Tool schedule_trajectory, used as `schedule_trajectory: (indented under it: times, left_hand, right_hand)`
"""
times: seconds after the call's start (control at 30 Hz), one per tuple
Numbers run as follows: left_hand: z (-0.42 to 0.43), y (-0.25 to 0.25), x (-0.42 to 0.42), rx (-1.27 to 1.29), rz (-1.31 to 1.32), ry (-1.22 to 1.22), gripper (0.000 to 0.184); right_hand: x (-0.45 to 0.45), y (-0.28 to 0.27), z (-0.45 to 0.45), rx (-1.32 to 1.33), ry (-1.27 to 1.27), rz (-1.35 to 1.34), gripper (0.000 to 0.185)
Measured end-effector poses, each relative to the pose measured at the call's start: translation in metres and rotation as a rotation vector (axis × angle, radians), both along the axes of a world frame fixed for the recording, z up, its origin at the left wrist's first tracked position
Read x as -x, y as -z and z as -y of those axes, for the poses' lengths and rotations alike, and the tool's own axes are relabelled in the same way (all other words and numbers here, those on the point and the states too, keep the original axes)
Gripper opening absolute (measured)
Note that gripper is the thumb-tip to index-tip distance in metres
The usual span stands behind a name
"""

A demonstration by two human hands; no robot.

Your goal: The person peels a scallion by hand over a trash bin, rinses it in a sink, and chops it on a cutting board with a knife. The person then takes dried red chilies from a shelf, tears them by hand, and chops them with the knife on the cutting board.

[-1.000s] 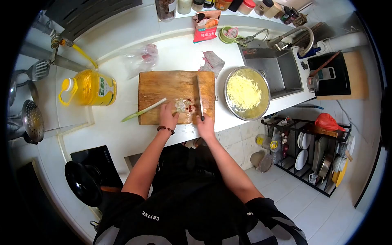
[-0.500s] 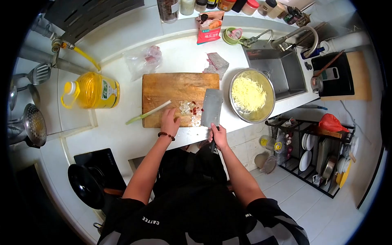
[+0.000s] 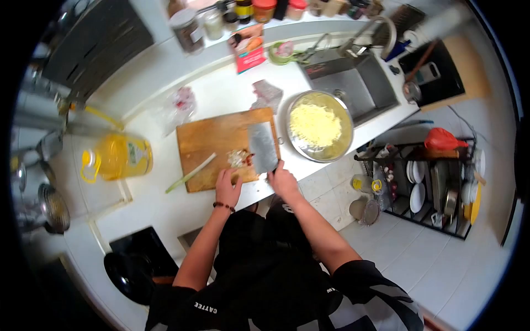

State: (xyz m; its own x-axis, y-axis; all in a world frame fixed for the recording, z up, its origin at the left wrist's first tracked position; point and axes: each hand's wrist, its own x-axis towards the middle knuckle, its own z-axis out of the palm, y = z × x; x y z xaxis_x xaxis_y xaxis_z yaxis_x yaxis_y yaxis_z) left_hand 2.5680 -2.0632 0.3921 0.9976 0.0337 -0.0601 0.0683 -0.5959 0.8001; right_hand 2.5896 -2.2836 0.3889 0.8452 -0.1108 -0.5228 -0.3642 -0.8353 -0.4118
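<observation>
My right hand point(image 3: 285, 182) is closed round the handle of a cleaver point(image 3: 263, 147), its broad blade turned face up over the right part of the wooden cutting board point(image 3: 207, 136). Left of the blade lies a small heap of chopped garlic point(image 3: 237, 158), with bits of red chilli point(image 3: 249, 160) against the blade's edge. At the board's front edge my left hand point(image 3: 227, 188) rests with fingers apart, holding nothing, just below the garlic. A length of scallion point(image 3: 191, 172) lies slantwise to its left, its green end past the board.
A metal bowl of pale shreds point(image 3: 316, 126) stands right of the board, before the sink point(image 3: 367, 88). An oil jug point(image 3: 118, 157) is at left. Behind the board lie a plastic bag point(image 3: 181, 107) and a crumpled wrapper point(image 3: 267, 95). A black pan point(image 3: 128, 276) sits front left.
The whole view has shifted and turned, so the counter appears tilted. The cleaver's blade now sits closer to the chopped garlic and chilli. My left hand stays by the board's front edge.
</observation>
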Motion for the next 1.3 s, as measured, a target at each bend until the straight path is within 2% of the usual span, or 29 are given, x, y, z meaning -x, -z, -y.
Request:
schedule_trajectory:
  times: [0.1, 0.17, 0.23, 0.27, 0.3, 0.33, 0.37, 0.4, 0.47, 0.53, 0.57, 0.6, 0.67, 0.73, 0.77, 0.83, 0.9, 0.97, 1.07, 1.2, 1.3]
  left_hand:
    - [0.015, 0.011, 0.003, -0.008, 0.114, 0.086, 0.031]
    - [0.032, -0.009, 0.003, 0.081, -0.018, 0.131, 0.027]
    - [0.044, -0.009, 0.005, 0.158, -0.066, 0.193, 0.020]
    - [0.049, -0.007, 0.005, 0.192, -0.051, 0.236, 0.017]
    - [0.056, -0.008, 0.002, 0.272, -0.142, 0.259, 0.016]
    - [0.068, -0.018, 0.000, 0.310, -0.191, 0.267, 0.015]
    - [0.089, -0.057, -0.004, 0.316, -0.231, 0.294, 0.014]
    - [0.104, -0.059, -0.008, 0.339, -0.235, 0.329, 0.014]
    - [0.137, -0.072, -0.014, 0.340, -0.218, 0.443, 0.014]
    - [0.186, -0.091, -0.020, 0.387, -0.247, 0.546, 0.016]
    - [0.213, -0.102, -0.020, 0.402, -0.257, 0.596, 0.017]
    - [0.241, -0.106, -0.020, 0.426, -0.263, 0.653, 0.017]
    - [0.306, -0.119, -0.019, 0.490, -0.304, 0.770, 0.017]
    - [0.381, -0.140, -0.012, 0.451, -0.271, 0.883, 0.016]
    - [0.418, -0.149, -0.008, 0.439, -0.242, 0.931, 0.016]
    - [0.497, -0.144, 0.002, 0.488, -0.211, 0.992, 0.016]
    - [0.572, -0.147, 0.011, 0.496, -0.258, 1.062, 0.015]
    - [0.642, -0.157, 0.032, 0.444, -0.265, 1.084, 0.014]
    - [0.742, -0.184, 0.066, 0.622, -0.391, 1.109, 0.017]
    - [0.827, -0.236, 0.098, 0.583, -0.318, 1.183, 0.018]
    - [0.862, -0.238, 0.102, 0.599, -0.315, 1.210, 0.018]
  right_hand:
    - [0.006, 0.000, -0.003, -0.018, 0.038, -0.030, 0.060]
    - [0.017, 0.015, 0.003, -0.091, 0.038, 0.004, 0.063]
    - [0.030, 0.008, 0.017, -0.170, -0.023, 0.075, 0.050]
    - [0.039, -0.006, 0.028, -0.169, -0.021, 0.123, 0.047]
    - [0.046, -0.019, 0.039, -0.167, -0.026, 0.171, 0.044]
    - [0.055, -0.023, 0.055, -0.234, -0.043, 0.167, 0.043]
    - [0.064, -0.030, 0.077, -0.301, -0.066, 0.162, 0.042]
    - [0.071, -0.043, 0.105, -0.477, -0.047, 0.068, 0.041]
    - [0.089, -0.106, 0.168, -0.597, 0.056, 0.051, 0.039]
    - [0.116, -0.103, 0.248, -0.398, 0.315, 0.315, 0.037]
    - [0.126, -0.137, 0.292, -0.301, 0.500, 0.370, 0.035]
    - [0.141, -0.148, 0.341, -0.194, 0.595, 0.521, 0.032]
    - [0.172, -0.210, 0.427, -0.024, 0.760, 0.678, 0.026]
    - [0.206, -0.252, 0.508, 0.140, 0.813, 0.895, 0.024]
    - [0.220, -0.284, 0.542, 0.145, 0.880, 0.881, 0.024]
    - [0.254, -0.315, 0.633, 0.375, 0.814, 1.013, 0.027]
    - [0.275, -0.355, 0.707, 0.439, 0.882, 1.057, 0.030]
    - [0.291, -0.377, 0.786, 0.527, 0.918, 0.982, 0.035]
    - [0.296, -0.389, 0.880, 0.718, 0.848, 0.911, 0.044]
    - [0.287, -0.388, 0.956, 0.659, 0.745, 0.637, 0.042]
    - [0.285, -0.377, 0.984, 0.666, 0.701, 0.510, 0.029]
